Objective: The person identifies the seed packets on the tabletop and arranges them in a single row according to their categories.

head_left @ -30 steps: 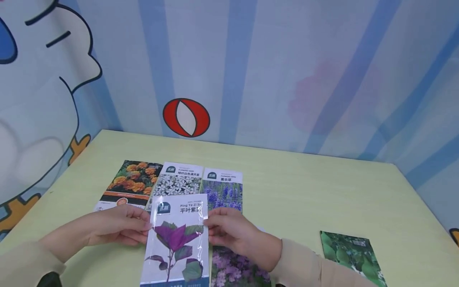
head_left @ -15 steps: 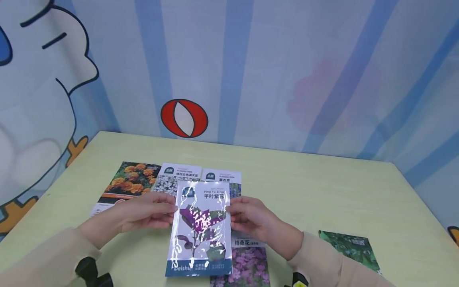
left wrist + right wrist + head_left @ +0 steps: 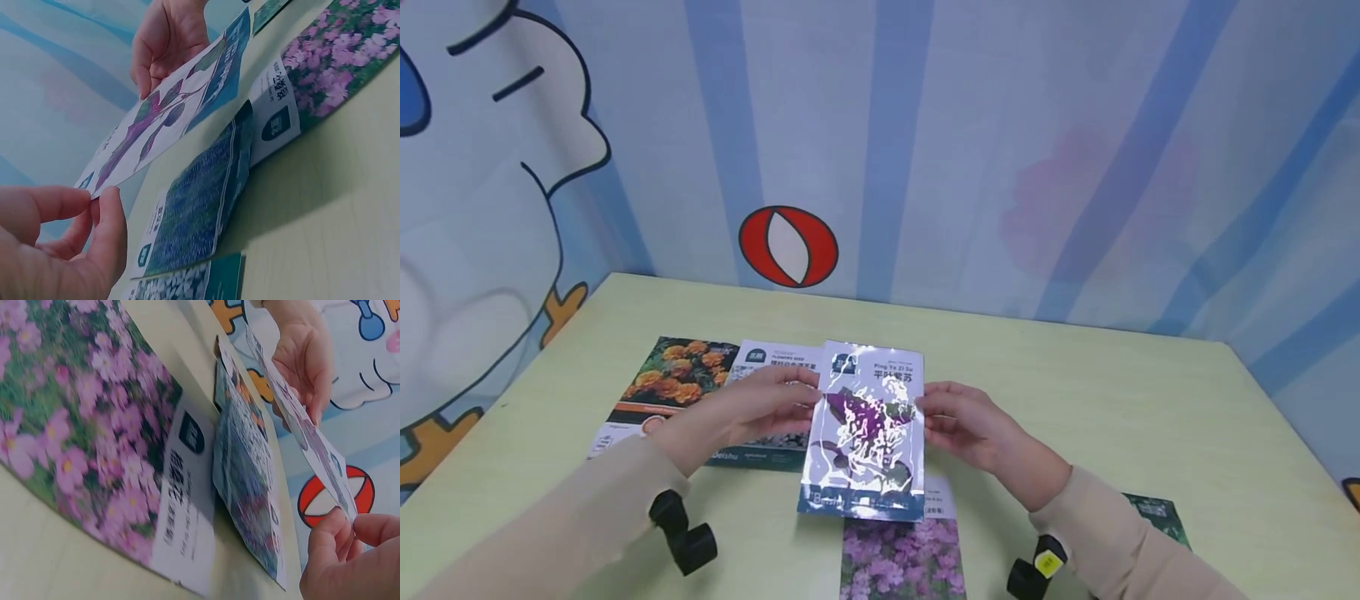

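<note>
Both hands hold a glossy white seed packet [image 3: 857, 467] with a purple-leaved plant and a blue bottom band. My left hand [image 3: 767, 406] pinches its left edge between thumb and fingers, and my right hand [image 3: 970, 425] pinches the right edge. The wrist views show it raised and tilted over the table. Beneath it lies a lavender seed packet [image 3: 194, 200], hidden from the head view. A white-flower packet [image 3: 760, 458] lies partly behind my left hand. Nearer the front is a pink-flower packet [image 3: 902, 558], its top overlapped by the held one.
An orange marigold packet [image 3: 681, 375] lies left of the white-flower one. At the right a green-leaf packet [image 3: 1163, 518] is partly covered by my right sleeve. The pale yellow table [image 3: 1060, 383] ends at a blue striped backdrop [image 3: 962, 167].
Both hands have carried the purple-leaf packet right and farther back. It now covers the lavender packet in the head view; more of the white-flower and pink-flower packets shows.
</note>
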A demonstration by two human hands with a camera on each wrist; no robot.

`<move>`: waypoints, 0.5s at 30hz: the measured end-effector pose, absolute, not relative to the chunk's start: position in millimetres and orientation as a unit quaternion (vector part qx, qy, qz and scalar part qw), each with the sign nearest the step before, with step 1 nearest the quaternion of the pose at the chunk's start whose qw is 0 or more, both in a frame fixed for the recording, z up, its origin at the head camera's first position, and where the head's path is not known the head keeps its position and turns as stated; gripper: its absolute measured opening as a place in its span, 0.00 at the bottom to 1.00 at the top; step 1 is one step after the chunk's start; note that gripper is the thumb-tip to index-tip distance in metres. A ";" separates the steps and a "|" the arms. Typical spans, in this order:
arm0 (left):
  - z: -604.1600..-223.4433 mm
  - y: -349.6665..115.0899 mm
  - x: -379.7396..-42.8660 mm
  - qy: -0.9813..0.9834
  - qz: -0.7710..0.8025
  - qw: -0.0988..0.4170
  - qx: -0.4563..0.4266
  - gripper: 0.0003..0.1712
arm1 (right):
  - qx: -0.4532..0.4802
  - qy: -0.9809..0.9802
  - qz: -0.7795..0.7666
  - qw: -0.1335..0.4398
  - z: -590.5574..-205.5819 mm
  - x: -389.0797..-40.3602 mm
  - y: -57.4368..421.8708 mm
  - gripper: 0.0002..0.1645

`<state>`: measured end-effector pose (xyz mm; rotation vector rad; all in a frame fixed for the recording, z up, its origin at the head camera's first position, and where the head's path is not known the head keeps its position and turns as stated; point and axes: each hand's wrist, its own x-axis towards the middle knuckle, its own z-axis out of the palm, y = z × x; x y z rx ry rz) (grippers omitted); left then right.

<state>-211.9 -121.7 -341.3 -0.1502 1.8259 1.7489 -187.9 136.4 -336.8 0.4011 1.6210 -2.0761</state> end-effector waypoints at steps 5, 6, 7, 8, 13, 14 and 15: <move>-345.0 -101.6 -223.4 0.679 0.670 0.294 -0.063 0.19 | 0.155 0.616 -0.740 0.221 -337.2 -198.2 151.7 0.10; -345.6 -97.4 -225.5 0.677 0.672 0.293 -0.064 0.19 | 0.158 0.622 -0.736 0.217 -337.8 -200.5 154.6 0.11; -346.4 -93.0 -227.6 0.675 0.675 0.290 -0.067 0.19 | 0.159 0.627 -0.732 0.214 -338.3 -202.6 157.5 0.12; -347.2 -88.8 -229.6 0.672 0.678 0.289 -0.067 0.19 | 0.161 0.631 -0.729 0.211 -338.9 -204.8 160.4 0.13; -353.1 -68.9 -237.3 0.663 0.691 0.280 -0.064 0.18 | 0.166 0.650 -0.713 0.202 -341.9 -213.1 175.8 0.16; -354.5 -65.0 -238.5 0.663 0.693 0.277 -0.063 0.18 | 0.167 0.654 -0.710 0.200 -342.5 -214.3 178.7 0.16; -355.5 -61.2 -239.4 0.664 0.693 0.274 -0.063 0.18 | 0.166 0.658 -0.707 0.199 -343.0 -215.3 181.7 0.15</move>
